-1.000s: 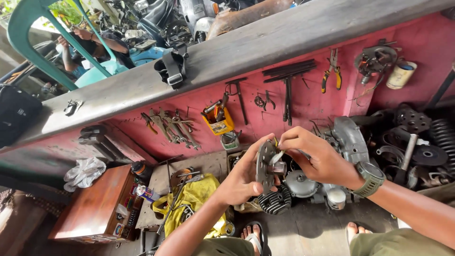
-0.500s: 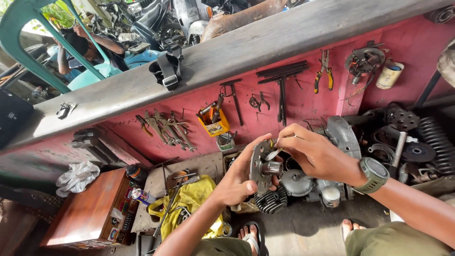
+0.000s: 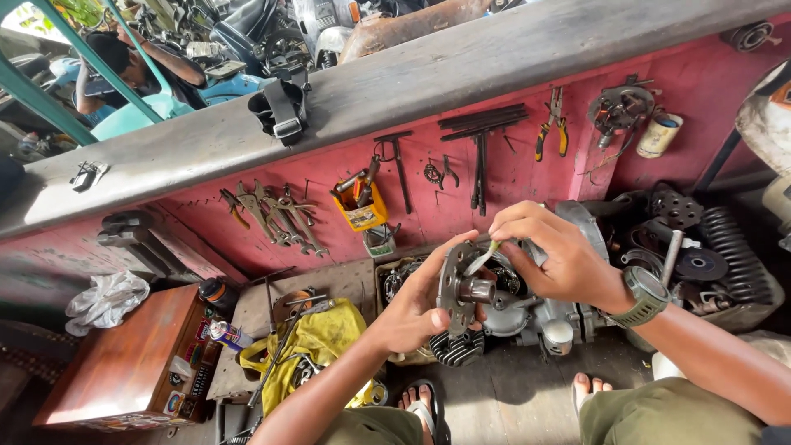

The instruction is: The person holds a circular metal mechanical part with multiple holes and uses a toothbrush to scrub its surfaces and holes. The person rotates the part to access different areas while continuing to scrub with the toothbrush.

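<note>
Cluttered workshop floor below a red wall point(image 3: 527, 177) hung with pliers point(image 3: 550, 132) and wrenches point(image 3: 276, 216). Left hand point(image 3: 412, 309) fingers gripping round metal plate point(image 3: 456, 284) above engine casing point(image 3: 527, 313); right hand point(image 3: 552, 255) fingers pinching pale strip point(image 3: 480, 257) against plate. Yellow cloth point(image 3: 325, 338) nearby.

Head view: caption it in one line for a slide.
Left hand holds a round metal engine plate; right hand pinches a pale strip against it.
</note>
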